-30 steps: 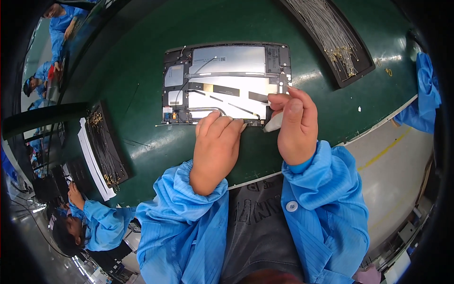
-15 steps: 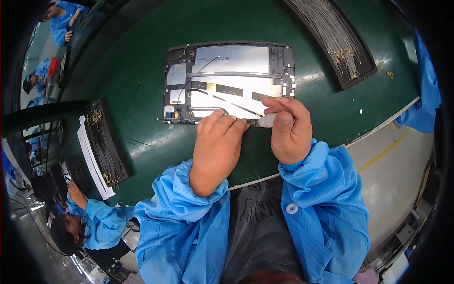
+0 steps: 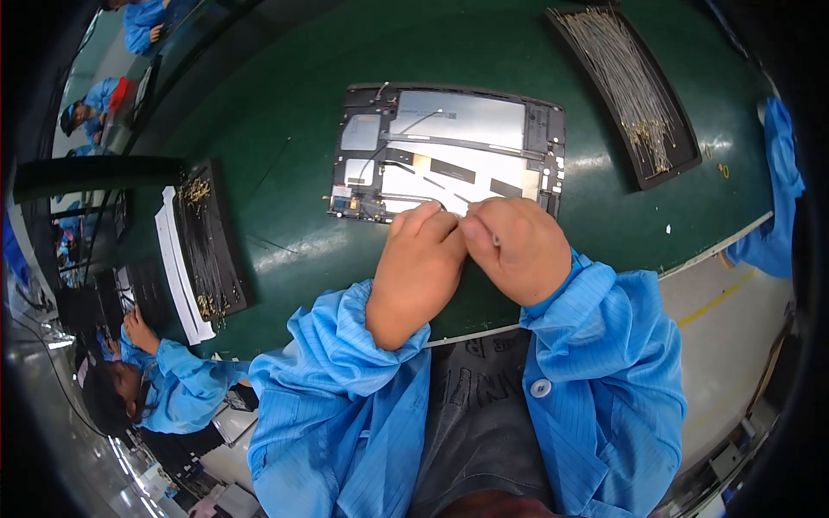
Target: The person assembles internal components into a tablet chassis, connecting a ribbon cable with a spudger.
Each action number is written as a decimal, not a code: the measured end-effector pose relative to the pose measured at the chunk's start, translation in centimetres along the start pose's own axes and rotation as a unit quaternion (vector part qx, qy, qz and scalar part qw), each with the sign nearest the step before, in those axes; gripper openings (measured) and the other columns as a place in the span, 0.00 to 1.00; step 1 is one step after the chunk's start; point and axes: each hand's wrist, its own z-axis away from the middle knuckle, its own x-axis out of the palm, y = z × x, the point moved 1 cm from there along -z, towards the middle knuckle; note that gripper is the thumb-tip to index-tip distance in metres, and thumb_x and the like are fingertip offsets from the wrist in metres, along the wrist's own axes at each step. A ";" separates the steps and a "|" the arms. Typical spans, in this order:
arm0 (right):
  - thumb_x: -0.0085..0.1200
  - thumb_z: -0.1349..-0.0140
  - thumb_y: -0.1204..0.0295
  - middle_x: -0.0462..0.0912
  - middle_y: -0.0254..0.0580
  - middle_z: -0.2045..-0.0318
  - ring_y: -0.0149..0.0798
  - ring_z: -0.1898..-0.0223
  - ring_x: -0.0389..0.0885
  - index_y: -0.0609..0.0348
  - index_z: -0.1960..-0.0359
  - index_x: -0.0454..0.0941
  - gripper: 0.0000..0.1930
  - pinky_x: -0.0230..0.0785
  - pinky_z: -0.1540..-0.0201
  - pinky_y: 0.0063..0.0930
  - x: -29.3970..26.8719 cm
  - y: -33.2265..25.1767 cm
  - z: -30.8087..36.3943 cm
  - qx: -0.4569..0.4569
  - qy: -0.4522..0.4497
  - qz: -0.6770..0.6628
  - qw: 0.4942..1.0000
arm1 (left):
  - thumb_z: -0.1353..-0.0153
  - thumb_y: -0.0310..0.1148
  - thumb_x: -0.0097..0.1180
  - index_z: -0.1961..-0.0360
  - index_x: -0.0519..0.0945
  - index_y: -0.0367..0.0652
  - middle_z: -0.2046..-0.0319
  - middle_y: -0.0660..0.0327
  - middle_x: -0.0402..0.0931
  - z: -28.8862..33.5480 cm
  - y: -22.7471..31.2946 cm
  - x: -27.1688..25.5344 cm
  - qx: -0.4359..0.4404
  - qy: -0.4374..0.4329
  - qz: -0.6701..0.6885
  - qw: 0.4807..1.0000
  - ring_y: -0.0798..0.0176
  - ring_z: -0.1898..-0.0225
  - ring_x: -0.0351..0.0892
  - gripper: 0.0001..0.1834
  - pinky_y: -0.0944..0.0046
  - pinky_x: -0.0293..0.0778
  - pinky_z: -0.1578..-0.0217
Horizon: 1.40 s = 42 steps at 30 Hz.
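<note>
An opened tablet point(image 3: 484, 112) lies on the green work table, its silver inner plates, ribbon strips and thin dark cables exposed. My left hand point(image 3: 419, 268) is closed at its near edge, fingertips bent down. My right hand point(image 3: 518, 250) is curled shut right beside it, the two hands' fingertips meeting at that edge. A small pale round end shows within the right hand's curled fingers, but what it belongs to is hidden. The hands cover whatever lies between the fingertips. One thin cable point(image 3: 414, 127) slants upward across the tablet's upper left.
At the far right a black tray point(image 3: 686, 155) holds many grey cables with gold-coloured ends. Another black tray point(image 3: 226, 237) with dark cables stands left, beside a white strip point(image 3: 177, 268). Loose cables point(image 3: 275, 246) lie nearby. Co-workers in blue sit left; a blue sleeve point(image 3: 773, 224) shows right.
My right hand has turned over and curled its fingers, moving in against my left hand. The whole view has shifted, so the tablet and trays appear farther right.
</note>
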 end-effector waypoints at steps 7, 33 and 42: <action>0.42 0.43 0.66 0.74 0.42 0.75 0.30 0.78 0.71 0.64 0.61 0.66 0.14 0.64 0.76 0.21 -1.1 2.0 1.7 0.356 0.150 -0.320 0.865 | 0.60 0.27 0.49 0.70 0.75 0.44 0.68 0.52 0.68 -4.0 -7.0 -3.7 -0.081 0.063 -0.273 0.956 0.48 0.63 0.65 0.12 0.55 0.65 0.65; 0.43 0.44 0.66 0.70 0.40 0.62 0.25 0.79 0.68 0.63 0.51 0.62 0.21 0.63 0.82 0.16 -3.9 4.4 4.4 0.524 0.090 -0.196 0.824 | 0.40 0.41 0.35 0.56 0.64 0.31 0.60 0.53 0.69 -0.6 -5.2 -4.4 -0.468 0.010 0.642 0.607 0.63 0.62 0.71 0.22 0.66 0.67 0.59; 0.46 0.46 0.69 0.69 0.34 0.73 0.24 0.80 0.66 0.61 0.45 0.48 0.29 0.57 0.86 0.15 -4.8 5.5 3.1 0.517 0.284 -0.420 0.689 | 0.40 0.43 0.32 0.55 0.63 0.32 0.58 0.51 0.68 -0.4 -3.4 -5.2 -0.497 -0.062 0.635 0.588 0.60 0.58 0.71 0.24 0.63 0.68 0.57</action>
